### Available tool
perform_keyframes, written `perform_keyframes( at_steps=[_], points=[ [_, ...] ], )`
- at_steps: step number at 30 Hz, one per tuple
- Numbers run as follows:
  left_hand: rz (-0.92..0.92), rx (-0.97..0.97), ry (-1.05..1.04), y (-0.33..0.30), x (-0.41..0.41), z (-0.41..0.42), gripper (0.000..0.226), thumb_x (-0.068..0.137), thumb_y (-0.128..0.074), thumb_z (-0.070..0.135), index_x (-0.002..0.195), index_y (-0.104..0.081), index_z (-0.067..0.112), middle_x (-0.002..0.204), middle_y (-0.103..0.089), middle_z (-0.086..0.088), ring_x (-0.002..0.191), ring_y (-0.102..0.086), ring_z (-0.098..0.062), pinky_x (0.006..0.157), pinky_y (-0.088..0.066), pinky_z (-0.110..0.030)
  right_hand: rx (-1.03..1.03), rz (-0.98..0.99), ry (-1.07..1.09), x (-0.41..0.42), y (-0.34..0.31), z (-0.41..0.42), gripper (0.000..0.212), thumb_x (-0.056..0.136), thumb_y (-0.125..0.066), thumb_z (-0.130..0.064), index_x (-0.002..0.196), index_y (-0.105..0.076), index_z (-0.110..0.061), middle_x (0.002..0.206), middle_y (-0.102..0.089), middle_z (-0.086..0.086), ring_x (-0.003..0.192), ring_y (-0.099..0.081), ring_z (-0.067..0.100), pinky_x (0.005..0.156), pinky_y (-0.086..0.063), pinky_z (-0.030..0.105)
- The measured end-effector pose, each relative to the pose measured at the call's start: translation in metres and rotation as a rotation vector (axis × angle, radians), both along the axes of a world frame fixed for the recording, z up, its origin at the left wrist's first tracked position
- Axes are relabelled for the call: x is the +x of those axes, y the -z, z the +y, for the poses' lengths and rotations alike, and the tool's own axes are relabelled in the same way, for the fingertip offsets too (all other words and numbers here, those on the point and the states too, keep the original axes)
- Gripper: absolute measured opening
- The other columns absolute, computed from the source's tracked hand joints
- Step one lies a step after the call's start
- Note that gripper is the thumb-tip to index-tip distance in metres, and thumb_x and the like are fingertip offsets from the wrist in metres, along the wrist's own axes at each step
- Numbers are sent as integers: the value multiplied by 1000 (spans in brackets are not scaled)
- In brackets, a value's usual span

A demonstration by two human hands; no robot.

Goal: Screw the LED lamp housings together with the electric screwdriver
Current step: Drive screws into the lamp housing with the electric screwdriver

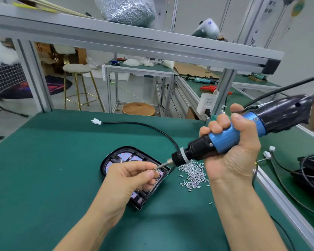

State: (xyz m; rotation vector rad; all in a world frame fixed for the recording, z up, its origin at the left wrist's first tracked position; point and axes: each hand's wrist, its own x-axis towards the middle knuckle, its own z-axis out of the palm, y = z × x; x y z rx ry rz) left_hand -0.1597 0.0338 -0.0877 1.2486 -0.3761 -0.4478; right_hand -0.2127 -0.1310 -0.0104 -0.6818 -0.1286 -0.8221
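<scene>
1. The left hand (132, 175) hovers over the LED lamp housing (134, 176), thumb and forefinger pinched together at the tip of the screwdriver bit (160, 167). It seems to be pinching a small screw there, though the screw itself is too small to make out for sure.
2. The housing lies flat on the green mat (43, 169) near the middle of the bench, open face up, with its black cable (152, 127) running back to a white plug.
3. To do this step well, seat the screw squarely on the bit, keep it in line with the bit's axis, and let go only once the tip sits in its hole.
4. The loose screw pile (192, 172) lies just right of the housing, close for the next pick.
5. The right hand (232, 142) is wrapped firmly round the blue barrel of the electric screwdriver (230, 134), which is tilted down and leftward. Bring it upright over the hole before driving, so the screw does not cross-thread in the plastic.
</scene>
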Motion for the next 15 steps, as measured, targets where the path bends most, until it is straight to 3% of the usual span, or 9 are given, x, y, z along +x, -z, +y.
perform_keyframes(
  at_steps=[10, 15],
  points=[
    [-29, 11, -6, 5, 2, -7, 24, 79, -63, -9, 77, -78, 10, 72, -72, -13, 59, -63, -13, 57, -54, -21, -23, 12, 23, 2, 6, -5, 14, 77, -50, -14, 89, -53, -20, 58, -45, -8, 48, -45, 7, 54, -44, 19],
    [-99, 148, -47, 9, 9, -17, 30, 82, -63, -9, 71, -77, 16, 70, -73, -9, 59, -63, -10, 58, -53, -20, -78, 22, 82, 9, 12, -5, 19, 75, -50, -10, 92, -51, -18, 57, -45, -5, 48, -46, 9, 54, -44, 21]
  ],
)
